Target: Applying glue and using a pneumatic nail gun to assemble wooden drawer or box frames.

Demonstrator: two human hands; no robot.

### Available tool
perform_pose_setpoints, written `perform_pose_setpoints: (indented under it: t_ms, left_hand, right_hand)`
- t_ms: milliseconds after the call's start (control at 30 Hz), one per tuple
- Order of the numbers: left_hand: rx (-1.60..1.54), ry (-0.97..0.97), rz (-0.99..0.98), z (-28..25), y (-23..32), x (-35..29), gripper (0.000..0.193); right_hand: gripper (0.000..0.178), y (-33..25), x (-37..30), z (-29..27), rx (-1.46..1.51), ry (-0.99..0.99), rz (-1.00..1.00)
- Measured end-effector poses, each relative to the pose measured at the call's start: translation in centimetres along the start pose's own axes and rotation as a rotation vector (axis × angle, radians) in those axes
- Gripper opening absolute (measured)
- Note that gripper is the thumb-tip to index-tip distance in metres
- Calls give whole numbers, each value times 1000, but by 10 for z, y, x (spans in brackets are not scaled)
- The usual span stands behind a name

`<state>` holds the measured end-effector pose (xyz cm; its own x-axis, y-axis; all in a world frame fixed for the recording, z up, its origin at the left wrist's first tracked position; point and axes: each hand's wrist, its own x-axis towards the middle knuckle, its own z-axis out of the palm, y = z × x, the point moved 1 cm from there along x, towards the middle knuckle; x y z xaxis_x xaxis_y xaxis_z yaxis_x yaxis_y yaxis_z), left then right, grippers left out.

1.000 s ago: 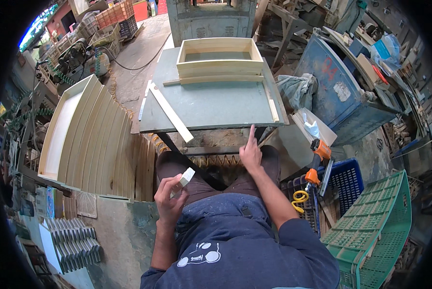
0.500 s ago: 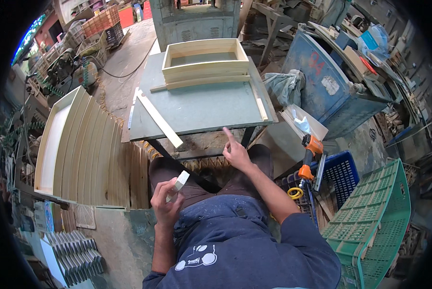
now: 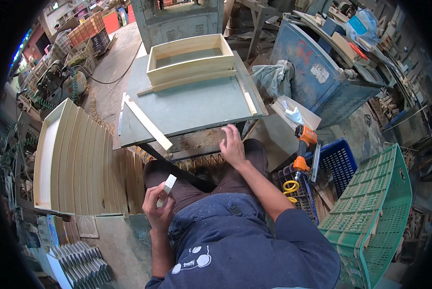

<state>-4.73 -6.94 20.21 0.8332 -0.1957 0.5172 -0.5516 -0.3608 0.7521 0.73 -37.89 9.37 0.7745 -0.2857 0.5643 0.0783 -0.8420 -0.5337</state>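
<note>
Over my left thigh, my left hand [image 3: 157, 204] grips a small pale block [image 3: 170, 183] between thumb and fingers; its kind is hard to make out. My right hand [image 3: 233, 146] is raised near the table's front edge with its fingers loosely bent and apart, holding nothing. The grey tabletop [image 3: 192, 108] bears a light wooden frame [image 3: 192, 65] at its far side, sitting over wooden strips. A loose wood strip [image 3: 148, 123] lies at the left and juts past the front edge. Another strip [image 3: 250, 103] rests along the right edge.
On my left stand several wooden frames [image 3: 76, 159] stacked together. To the right, an orange nail gun [image 3: 302, 149] with a yellow hose hangs by a blue crate [image 3: 343, 164]. Nearer is a green plastic crate [image 3: 365, 207]. Behind these stands a large blue metal bin [image 3: 317, 72].
The right hand's pointing forefinger has curled, and its fingers now spread loosely. My left hand still holds the block. The whole view has shifted slightly.
</note>
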Motion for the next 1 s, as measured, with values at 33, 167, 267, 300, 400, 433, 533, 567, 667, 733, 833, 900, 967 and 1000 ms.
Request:
perform_pose_setpoints:
  t_ms: [33,167,267,300,400,433,533,567,667,733,833,900,967,1000]
  left_hand:
    - [6,-6,10,1,1,3,36]
    - [13,7,22,4,4,9,35]
    - [14,-3,9,7,8,9,35]
    - [18,-9,-6,9,9,7,35]
    - [-13,-35,20,11,7,2,35]
    - [-12,-36,19,11,7,2,35]
    - [2,-93,19,7,9,0,30]
    - [-2,-85,16,6,8,1,30]
    - [-3,-70,9,2,7,0,30]
    - [-1,-61,1,0,7,-1,30]
    - [3,-50,-17,-2,5,-2,30]
    - [7,-48,-17,-1,5,-1,30]
    - [13,-32,-9,3,3,1,33]
    - [18,-20,5,4,2,2,35]
  right_hand:
    - [48,2,8,-4,-48,41,-32]
    - [61,12,8,2,-56,-94,47]
    - [72,14,5,1,-85,-125,33]
    - [73,13,7,-2,-111,-148,40]
    - [78,15,9,-4,-88,-173,51]
    - [80,15,14,-5,-67,-188,64]
    - [87,13,20,-14,-46,-208,138]
    - [87,12,18,-14,-44,-209,137]
    - [91,12,16,-12,-86,-190,70]
    - [90,14,21,-13,10,-83,88]
    - [89,-2,29,-38,355,-186,365]
    - [90,-3,22,-35,399,-148,351]
    - [94,0,14,-27,181,-31,101]
    - [95,4,17,-21,141,-27,67]
